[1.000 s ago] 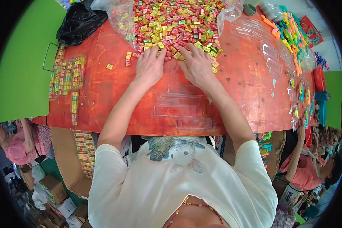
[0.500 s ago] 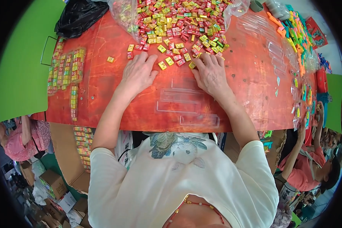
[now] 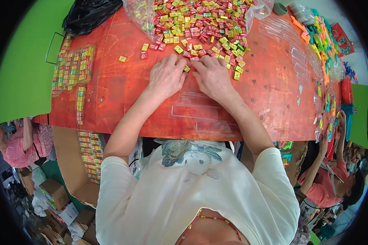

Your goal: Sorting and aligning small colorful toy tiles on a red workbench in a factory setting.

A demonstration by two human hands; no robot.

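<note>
Both hands (image 3: 167, 77) flank one small yellow block (image 3: 186, 68), the heap (image 3: 198, 30) just beyond.

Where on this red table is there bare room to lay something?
The red table has two mostly bare patches: one between the filled strips and the left forearm, another between the right forearm and the colourful pieces at right. It is crowded at the heaped red and yellow blocks; clear trays lie between the forearms.
</note>
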